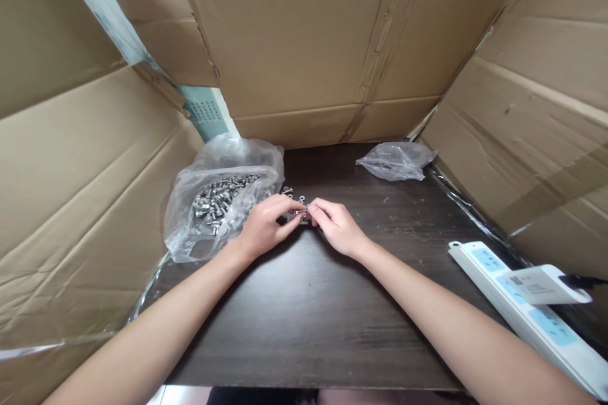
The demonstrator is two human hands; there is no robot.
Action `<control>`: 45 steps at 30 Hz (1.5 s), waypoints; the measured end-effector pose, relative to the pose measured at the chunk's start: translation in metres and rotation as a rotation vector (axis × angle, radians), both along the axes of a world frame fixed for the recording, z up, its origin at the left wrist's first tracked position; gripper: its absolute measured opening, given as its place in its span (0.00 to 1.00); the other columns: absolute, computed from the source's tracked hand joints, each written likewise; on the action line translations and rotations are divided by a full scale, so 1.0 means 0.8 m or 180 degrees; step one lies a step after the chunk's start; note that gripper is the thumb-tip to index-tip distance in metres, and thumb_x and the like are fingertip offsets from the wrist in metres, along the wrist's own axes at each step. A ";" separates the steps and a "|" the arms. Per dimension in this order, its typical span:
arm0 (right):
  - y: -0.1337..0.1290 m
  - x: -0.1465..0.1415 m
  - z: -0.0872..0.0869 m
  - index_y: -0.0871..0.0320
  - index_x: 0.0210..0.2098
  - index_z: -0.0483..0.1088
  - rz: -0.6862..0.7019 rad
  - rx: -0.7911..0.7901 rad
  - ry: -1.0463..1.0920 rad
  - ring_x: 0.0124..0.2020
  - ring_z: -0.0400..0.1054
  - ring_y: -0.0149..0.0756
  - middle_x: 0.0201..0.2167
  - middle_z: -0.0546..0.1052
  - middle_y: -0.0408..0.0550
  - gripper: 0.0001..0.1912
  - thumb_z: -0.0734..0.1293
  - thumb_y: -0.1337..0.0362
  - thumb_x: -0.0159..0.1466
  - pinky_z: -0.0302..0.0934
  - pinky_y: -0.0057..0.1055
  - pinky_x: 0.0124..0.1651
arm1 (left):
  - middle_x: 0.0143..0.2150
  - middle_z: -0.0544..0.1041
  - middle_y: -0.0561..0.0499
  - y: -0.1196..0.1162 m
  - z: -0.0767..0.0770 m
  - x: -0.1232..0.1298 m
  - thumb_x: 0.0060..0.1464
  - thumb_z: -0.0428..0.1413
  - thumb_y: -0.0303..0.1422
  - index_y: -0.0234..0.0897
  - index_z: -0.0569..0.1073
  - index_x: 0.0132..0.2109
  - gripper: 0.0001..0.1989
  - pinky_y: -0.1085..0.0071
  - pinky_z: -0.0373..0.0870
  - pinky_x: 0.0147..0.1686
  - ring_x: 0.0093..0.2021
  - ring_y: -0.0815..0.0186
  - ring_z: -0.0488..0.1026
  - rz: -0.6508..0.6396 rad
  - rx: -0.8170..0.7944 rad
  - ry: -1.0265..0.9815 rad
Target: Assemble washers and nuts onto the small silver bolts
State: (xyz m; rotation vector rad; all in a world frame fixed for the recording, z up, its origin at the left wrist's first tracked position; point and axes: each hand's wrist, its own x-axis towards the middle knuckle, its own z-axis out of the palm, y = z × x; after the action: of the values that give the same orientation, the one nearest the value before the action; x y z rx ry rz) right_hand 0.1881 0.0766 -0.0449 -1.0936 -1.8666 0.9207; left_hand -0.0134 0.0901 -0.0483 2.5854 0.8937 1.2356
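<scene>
My left hand [268, 220] and my right hand [338, 225] meet over the middle of the dark table, both in a pinch. Between their fingertips is a small metal bolt [301, 211], gripped from both sides. Whether a nut or washer sits on it is too small to tell. Just beyond the fingers lie a few loose bolts and ring-shaped pieces [287, 191], partly hidden by my hands. Left of my left hand, a clear plastic bag [178, 228] stands open with a heap of metal bolts [221, 199] inside.
A second, flattened clear bag [396, 160] lies at the back right. A white power strip [517, 310] with a plugged-in white adapter [541, 285] runs along the right side. Cardboard walls [304, 44] enclose the dark table [304, 316] at the back and both sides.
</scene>
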 end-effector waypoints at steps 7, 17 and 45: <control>-0.001 0.000 0.000 0.57 0.26 0.63 0.0036 0.0017 -0.0018 0.27 0.62 0.33 0.23 0.67 0.42 0.20 0.55 0.57 0.72 0.54 0.31 0.35 | 0.38 0.81 0.48 0.001 -0.001 0.000 0.65 0.57 0.32 0.36 0.77 0.43 0.05 0.68 0.74 0.41 0.38 0.64 0.78 0.0012 0.0065 0.0111; -0.004 0.001 0.003 0.56 0.29 0.66 -0.0022 0.0076 0.0111 0.27 0.62 0.33 0.24 0.68 0.41 0.13 0.58 0.60 0.68 0.54 0.30 0.35 | 0.36 0.81 0.49 0.002 0.005 -0.001 0.66 0.57 0.33 0.35 0.77 0.43 0.06 0.70 0.72 0.37 0.34 0.65 0.78 0.0040 0.0406 0.0291; -0.004 0.002 -0.001 0.57 0.32 0.65 0.0135 0.0041 0.0255 0.27 0.60 0.31 0.25 0.67 0.40 0.10 0.60 0.60 0.68 0.54 0.30 0.35 | 0.36 0.78 0.51 -0.006 0.002 0.006 0.64 0.59 0.31 0.35 0.76 0.42 0.04 0.72 0.69 0.38 0.35 0.68 0.73 -0.0032 -0.0714 -0.0347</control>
State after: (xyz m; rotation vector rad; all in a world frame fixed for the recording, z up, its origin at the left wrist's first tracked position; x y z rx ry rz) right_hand 0.1899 0.0735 -0.0456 -0.9983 -1.8338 0.9615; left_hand -0.0083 0.0851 -0.0464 2.3233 0.9378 1.1859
